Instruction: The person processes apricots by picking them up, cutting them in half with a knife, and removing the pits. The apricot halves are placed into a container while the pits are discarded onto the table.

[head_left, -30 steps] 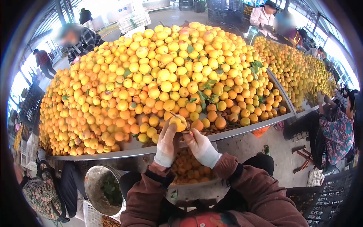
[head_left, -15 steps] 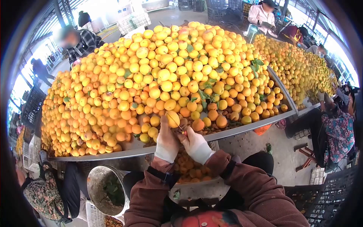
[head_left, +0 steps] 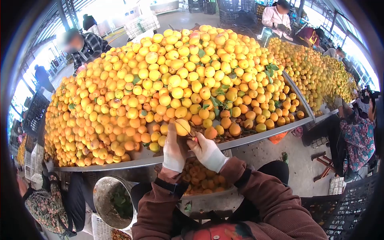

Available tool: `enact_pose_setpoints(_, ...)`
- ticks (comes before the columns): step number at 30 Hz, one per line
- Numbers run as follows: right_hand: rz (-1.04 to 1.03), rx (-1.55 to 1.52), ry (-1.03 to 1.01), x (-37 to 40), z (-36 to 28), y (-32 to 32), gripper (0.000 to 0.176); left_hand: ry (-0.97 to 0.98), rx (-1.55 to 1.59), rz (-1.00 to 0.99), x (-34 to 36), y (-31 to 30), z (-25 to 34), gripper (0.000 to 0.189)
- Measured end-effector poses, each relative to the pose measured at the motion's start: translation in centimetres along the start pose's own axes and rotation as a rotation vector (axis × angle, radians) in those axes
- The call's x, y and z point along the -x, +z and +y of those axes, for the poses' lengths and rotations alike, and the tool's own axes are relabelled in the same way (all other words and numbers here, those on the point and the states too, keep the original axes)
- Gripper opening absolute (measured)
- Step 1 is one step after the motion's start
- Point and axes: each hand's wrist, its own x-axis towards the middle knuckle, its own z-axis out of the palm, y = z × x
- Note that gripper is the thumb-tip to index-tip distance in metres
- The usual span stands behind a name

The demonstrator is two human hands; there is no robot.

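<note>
My left hand (head_left: 173,151), in a white glove with the fingers bare, grips a yellow apricot (head_left: 183,128) at the near edge of the fruit heap. Closed on a small knife (head_left: 194,139) with a reddish handle, my right hand (head_left: 209,154) is just right of it. The knife's thin blade points up and left at the apricot's side, where a dark line runs across the skin. Behind both hands rises a big heap of apricots (head_left: 160,76) on a metal-edged table (head_left: 136,163). Below my wrists sits a container of apricot pieces (head_left: 202,178).
A white bucket (head_left: 96,196) with green leaves inside stands at my left, beside a white crate (head_left: 98,227). Black crates (head_left: 340,214) are at lower right. Other people sit around the tables, one in a floral top (head_left: 358,138) at right.
Both hands stay nearly in place. The apricot has shifted slightly left and down with my left hand, and the knife remains at its side.
</note>
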Motion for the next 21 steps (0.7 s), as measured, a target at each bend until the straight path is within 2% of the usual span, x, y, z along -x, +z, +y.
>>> enact_pose_setpoints(1, 0.014, -0.018, -0.009, 0.1, 0.3, 0.2, 0.029, -0.048, 0.133, 0.003, -0.8, -0.7, -0.9, 0.047)
enact_pose_setpoints(2, 0.029, -0.034, -0.019, 0.1, 0.4, 0.2, 0.029, -0.047, 0.132, -0.002, -1.1, -0.8, -1.3, 0.047)
enact_pose_setpoints(4, 0.031, -0.018, -0.015, 0.0, -0.1, -0.1, 0.03, 0.298, -0.286, 0.014, -1.3, -0.6, -1.7, 0.048)
enact_pose_setpoints(6, 0.03, -0.006, 0.0, 0.1, -0.7, -0.4, 0.03, 0.24, -0.277, 0.034, -1.0, -0.8, -1.2, 0.048)
enact_pose_setpoints(8, 0.006, 0.164, 0.007, 0.1, -1.2, -0.7, 0.032, -0.039, 0.064, -0.117, 0.1, -0.3, 0.2, 0.047)
enact_pose_setpoints(10, 0.012, 0.081, -0.004, 0.4, -0.4, -0.3, 0.032, -0.085, 0.048, -0.108, -0.2, -0.7, 0.0, 0.048)
enact_pose_setpoints(12, 0.017, -0.001, -0.02, 0.3, -0.1, -0.1, 0.032, 0.108, -0.253, 0.01, -1.2, -1.1, -1.2, 0.052)
enact_pose_setpoints(13, 0.024, -0.043, 0.007, 0.2, -0.1, 0.1, 0.032, 0.11, -0.253, 0.01, -1.4, -1.0, -1.3, 0.052)
enact_pose_setpoints(15, 0.027, -0.085, 0.036, 0.2, -0.2, 0.2, 0.032, 0.32, -0.195, 0.061, -1.8, -0.5, -1.7, 0.053)
enact_pose_setpoints(16, 0.032, -0.048, 0.013, 0.1, -0.4, 0.1, 0.032, 0.318, -0.197, 0.063, -1.5, -0.6, -1.7, 0.053)
enact_pose_setpoints(18, 0.038, -0.011, -0.014, 0.0, -0.4, 0.1, 0.032, 0.114, -0.133, 0.088, -1.3, -1.0, -1.6, 0.054)
enact_pose_setpoints(20, 0.022, 0.078, 0.002, 0.0, 0.3, 0.5, 0.032, 0.066, -0.147, 0.077, -1.3, -1.1, -1.4, 0.057)
enact_pose_setpoints(21, 0.021, 0.077, 0.004, 0.1, 0.4, 0.6, 0.032, -0.023, -0.021, 0.058, -0.9, -0.6, -1.0, 0.058)
